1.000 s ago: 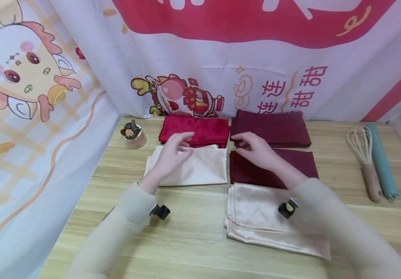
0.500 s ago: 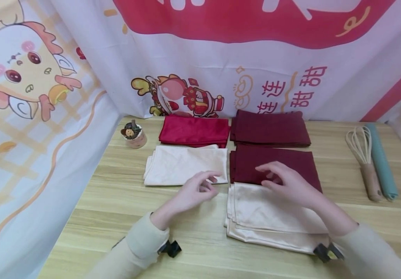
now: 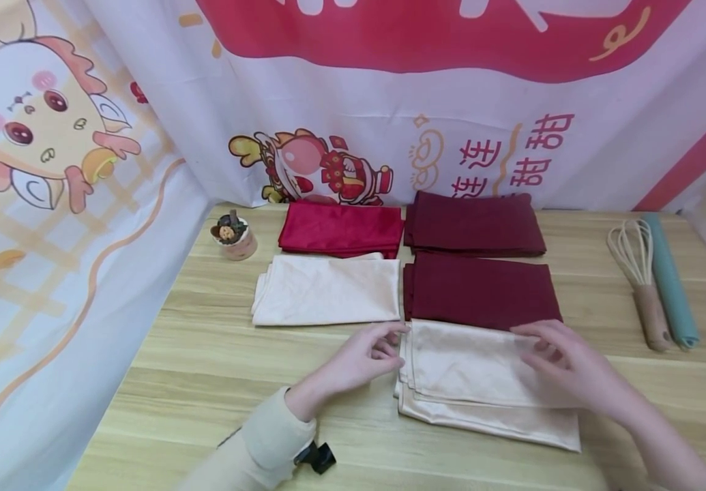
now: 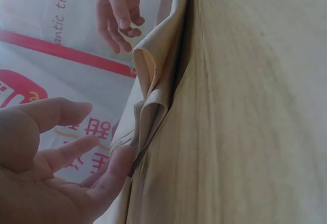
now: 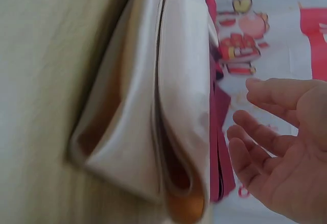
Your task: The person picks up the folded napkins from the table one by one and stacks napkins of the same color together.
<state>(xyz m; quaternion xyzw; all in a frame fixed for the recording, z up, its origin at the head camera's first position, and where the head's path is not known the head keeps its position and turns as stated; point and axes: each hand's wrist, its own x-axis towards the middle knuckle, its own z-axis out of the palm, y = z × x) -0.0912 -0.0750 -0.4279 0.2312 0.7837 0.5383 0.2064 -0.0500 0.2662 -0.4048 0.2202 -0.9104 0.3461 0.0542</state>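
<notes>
A folded cream satin cloth (image 3: 463, 365) lies at the front right, its upper layer set back from the lower one. My left hand (image 3: 361, 358) is at its left edge, fingers loosely bent. In the left wrist view, one fingertip of the left hand (image 4: 61, 168) meets the layered folds of the cream cloth (image 4: 153, 66). Over the cloth's right part hovers my right hand (image 3: 567, 365), blurred, with nothing in its fingers. The right wrist view shows the right hand (image 5: 278, 152) apart from the cloth's looped fold ends (image 5: 184, 81), fingers relaxed.
Behind lie two folded maroon cloths (image 3: 481, 290), a bright red cloth (image 3: 340, 228) and another cream cloth (image 3: 328, 290). A small decorated cup (image 3: 236, 239) stands back left. A whisk (image 3: 644, 293) and a teal roll (image 3: 672, 286) lie right on the wooden table (image 3: 205, 382).
Both hands have come back from the rear cloths toward the front right cream cloth. The left moved right to its edge; the right moved right over it. The cloths stay in place.
</notes>
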